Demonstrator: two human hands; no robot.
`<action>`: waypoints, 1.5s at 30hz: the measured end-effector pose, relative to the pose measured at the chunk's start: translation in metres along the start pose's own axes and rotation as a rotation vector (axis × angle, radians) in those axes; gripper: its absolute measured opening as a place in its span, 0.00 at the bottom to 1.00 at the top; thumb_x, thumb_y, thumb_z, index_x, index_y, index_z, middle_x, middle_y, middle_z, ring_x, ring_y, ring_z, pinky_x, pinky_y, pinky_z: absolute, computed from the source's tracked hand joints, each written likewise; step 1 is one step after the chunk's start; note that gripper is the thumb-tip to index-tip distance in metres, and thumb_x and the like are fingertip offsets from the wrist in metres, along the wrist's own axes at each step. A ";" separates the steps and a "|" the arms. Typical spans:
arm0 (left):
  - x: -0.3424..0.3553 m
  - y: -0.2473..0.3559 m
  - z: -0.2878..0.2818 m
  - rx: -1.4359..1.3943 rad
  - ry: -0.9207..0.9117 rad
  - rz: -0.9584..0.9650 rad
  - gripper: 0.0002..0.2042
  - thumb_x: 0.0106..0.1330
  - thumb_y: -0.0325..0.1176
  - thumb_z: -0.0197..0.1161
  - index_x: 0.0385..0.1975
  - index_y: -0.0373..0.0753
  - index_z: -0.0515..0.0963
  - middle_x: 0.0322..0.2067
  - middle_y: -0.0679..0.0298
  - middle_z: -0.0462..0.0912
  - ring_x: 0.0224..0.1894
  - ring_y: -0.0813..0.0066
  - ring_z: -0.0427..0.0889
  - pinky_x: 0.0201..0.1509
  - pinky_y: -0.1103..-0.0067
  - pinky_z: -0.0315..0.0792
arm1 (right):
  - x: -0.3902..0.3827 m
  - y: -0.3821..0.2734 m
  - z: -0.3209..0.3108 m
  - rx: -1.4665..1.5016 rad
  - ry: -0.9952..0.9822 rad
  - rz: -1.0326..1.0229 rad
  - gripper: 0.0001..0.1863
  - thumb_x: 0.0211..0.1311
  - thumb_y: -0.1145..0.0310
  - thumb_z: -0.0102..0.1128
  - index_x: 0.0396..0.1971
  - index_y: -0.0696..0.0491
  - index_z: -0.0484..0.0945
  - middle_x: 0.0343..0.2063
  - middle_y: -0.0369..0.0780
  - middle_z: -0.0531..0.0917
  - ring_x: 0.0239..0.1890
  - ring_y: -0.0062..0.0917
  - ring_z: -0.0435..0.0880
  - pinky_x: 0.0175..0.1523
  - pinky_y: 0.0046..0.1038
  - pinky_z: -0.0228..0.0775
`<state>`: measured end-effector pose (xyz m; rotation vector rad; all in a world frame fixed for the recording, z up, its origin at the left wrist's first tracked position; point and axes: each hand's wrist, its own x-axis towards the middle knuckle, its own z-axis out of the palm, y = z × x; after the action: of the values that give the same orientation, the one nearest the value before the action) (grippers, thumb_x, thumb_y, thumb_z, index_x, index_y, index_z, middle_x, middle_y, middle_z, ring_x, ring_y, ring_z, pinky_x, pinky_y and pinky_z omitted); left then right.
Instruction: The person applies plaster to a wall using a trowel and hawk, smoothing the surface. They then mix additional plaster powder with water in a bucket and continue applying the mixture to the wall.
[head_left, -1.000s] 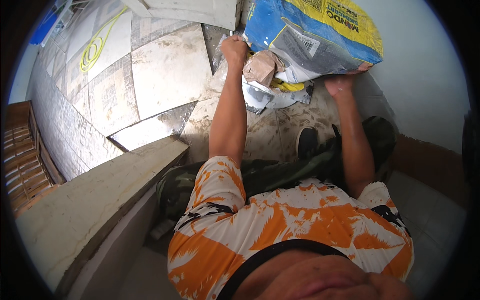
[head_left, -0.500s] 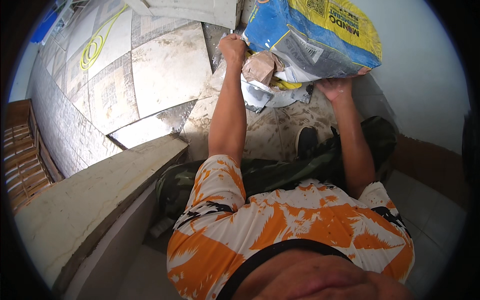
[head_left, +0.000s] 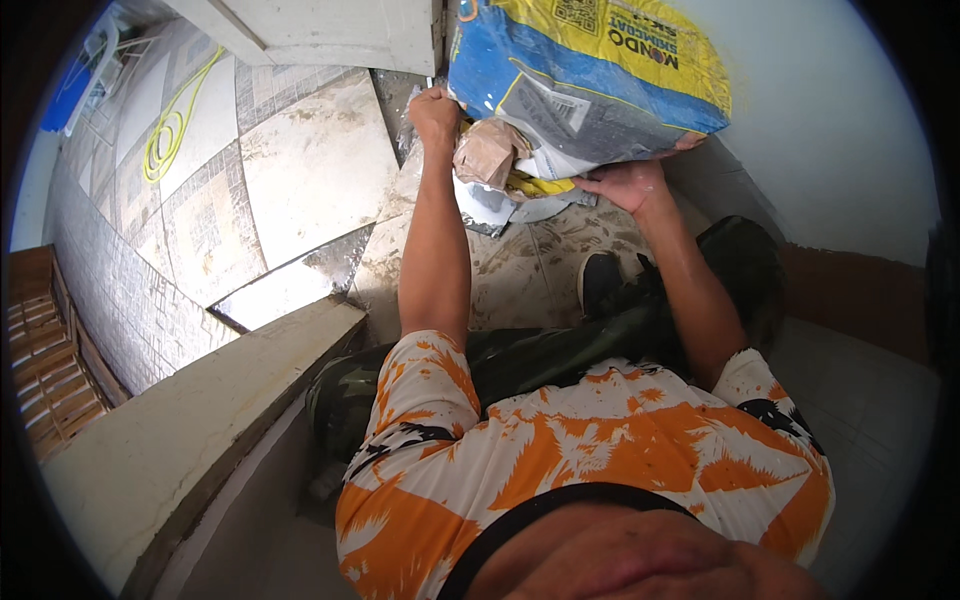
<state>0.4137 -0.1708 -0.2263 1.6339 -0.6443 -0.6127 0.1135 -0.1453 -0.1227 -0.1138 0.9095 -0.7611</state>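
Note:
A large plastic-woven sack, yellow, blue and grey, is tilted at the upper right with its open end toward the left. At the left edge of that end, my left hand is closed in a fist on the sack. My right hand lies palm up beneath the sack's lower side, supporting it, its fingers partly hidden. Crumpled brown paper sticks out of the sack's mouth, with a bit of yellow material beside it. Underneath lies a flat grey-white piece, partly covered.
A white wall stands close on the right, and a white door at the top. My shoe rests on the smeared floor tiles. A pale ledge runs along the left. A yellow hose lies coiled beyond.
My view has shifted slightly. The sack and both hands appear farther left in it. My right hand has shifted left under the sack and more of its palm shows.

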 end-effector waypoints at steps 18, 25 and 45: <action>0.012 -0.023 -0.018 -0.047 -0.147 0.108 0.09 0.64 0.30 0.62 0.33 0.30 0.84 0.29 0.66 0.85 0.29 0.75 0.78 0.33 0.74 0.72 | 0.034 -0.009 0.001 -0.298 0.250 -0.428 0.20 0.66 0.48 0.54 0.52 0.41 0.79 0.49 0.33 0.81 0.51 0.25 0.77 0.54 0.33 0.65; 0.018 -0.042 -0.008 -0.242 -0.168 0.212 0.18 0.65 0.38 0.63 0.42 0.25 0.81 0.39 0.57 0.85 0.37 0.70 0.80 0.40 0.72 0.75 | 0.007 -0.012 0.029 -0.258 0.203 -0.510 0.18 0.72 0.56 0.50 0.54 0.48 0.80 0.52 0.37 0.82 0.56 0.24 0.77 0.63 0.34 0.63; 0.006 -0.021 -0.009 -0.300 -0.115 0.077 0.10 0.59 0.32 0.66 0.28 0.29 0.82 0.25 0.62 0.82 0.26 0.73 0.78 0.28 0.73 0.74 | 0.036 -0.015 0.014 -0.270 0.192 -0.350 0.20 0.73 0.51 0.48 0.54 0.46 0.78 0.52 0.38 0.82 0.52 0.29 0.81 0.58 0.41 0.71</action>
<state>0.4266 -0.1660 -0.2462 1.2960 -0.6616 -0.7146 0.1292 -0.1827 -0.1323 -0.4527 1.1911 -0.9806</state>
